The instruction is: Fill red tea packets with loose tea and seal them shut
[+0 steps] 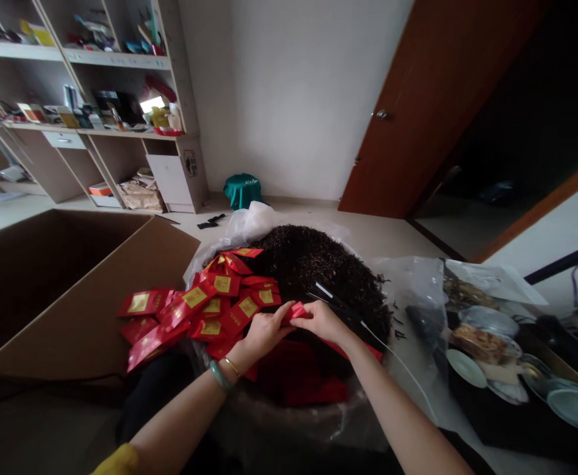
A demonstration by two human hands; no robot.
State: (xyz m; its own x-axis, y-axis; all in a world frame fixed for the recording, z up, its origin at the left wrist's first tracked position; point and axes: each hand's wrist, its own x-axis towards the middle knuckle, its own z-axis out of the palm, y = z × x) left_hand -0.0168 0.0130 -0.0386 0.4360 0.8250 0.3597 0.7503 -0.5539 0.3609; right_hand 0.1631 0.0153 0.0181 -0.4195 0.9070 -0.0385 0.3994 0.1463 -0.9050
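My left hand (264, 330) and my right hand (321, 320) meet over a big clear plastic bag (249, 221), and together their fingers pinch a small red packet (296, 310). Behind the hands lies a heap of dark loose tea leaves (319, 264). A pile of several red packets with gold labels (200, 307) spreads to the left of my left hand. Two bangles circle my left wrist. More red material lies under my forearms.
An open cardboard box (71, 297) stands on the left. To the right, plates and bowls (497, 356) sit on a dark tray with plastic sheeting. A shelf unit (86, 99), a green stool (242, 190) and a brown door (417, 112) stand behind.
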